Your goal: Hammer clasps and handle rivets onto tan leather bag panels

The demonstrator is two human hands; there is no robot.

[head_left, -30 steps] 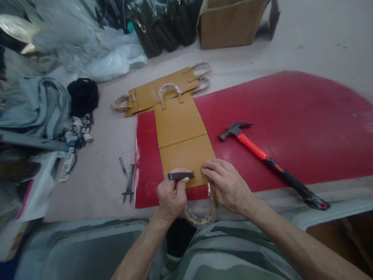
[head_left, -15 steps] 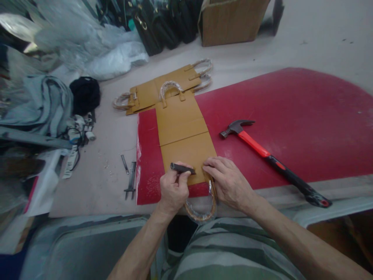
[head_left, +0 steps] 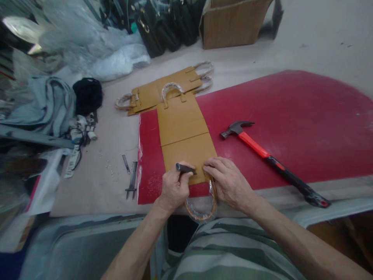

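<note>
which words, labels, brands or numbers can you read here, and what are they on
No text can be read with certainty.
White strip at the left: dark marks, too small and blurred to read.
Hammer, tan panel and cardboard box: no lettering can be made out.

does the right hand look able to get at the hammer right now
Probably yes: nothing shows between the right hand and the hammer, which lies mostly on the red mat, though that hand's fingers are at one end of the nearest looped handle.
</note>
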